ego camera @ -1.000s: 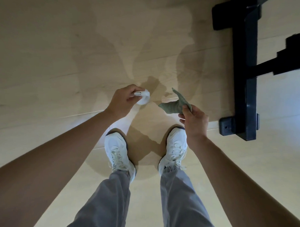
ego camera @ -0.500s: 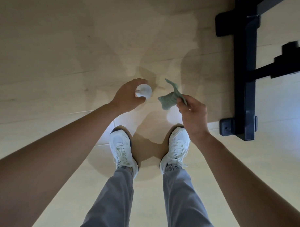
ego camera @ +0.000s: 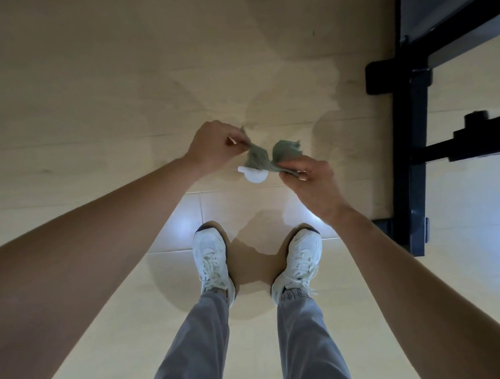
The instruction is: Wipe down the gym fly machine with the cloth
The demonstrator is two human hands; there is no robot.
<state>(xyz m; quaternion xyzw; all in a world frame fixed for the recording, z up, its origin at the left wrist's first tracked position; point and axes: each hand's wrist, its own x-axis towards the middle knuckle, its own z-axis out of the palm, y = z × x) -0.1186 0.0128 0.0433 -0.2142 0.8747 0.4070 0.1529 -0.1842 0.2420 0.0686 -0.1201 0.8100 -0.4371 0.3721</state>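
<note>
A crumpled grey-green cloth (ego camera: pixel 261 158) hangs stretched between my two hands above the floor. My left hand (ego camera: pixel 213 148) pinches its left end with curled fingers. My right hand (ego camera: pixel 306 177) pinches the right end, and a bunch of cloth sticks up past its fingers. A small white round object (ego camera: pixel 253 176) shows just under the cloth, between the hands; what holds it is hidden. The black metal base frame of the fly machine (ego camera: pixel 409 138) stands on the floor to the right, about a hand's width from my right hand.
Light wooden floor (ego camera: pixel 105 85) stretches ahead and to the left. My two white shoes (ego camera: pixel 212 259) and grey trouser legs stand below the hands. The machine's black foot (ego camera: pixel 417 235) ends near my right shoe.
My left hand, which held only the white round object, now pinches the cloth's free end. Both hands have come together and spread the cloth. The white object now sits under the cloth.
</note>
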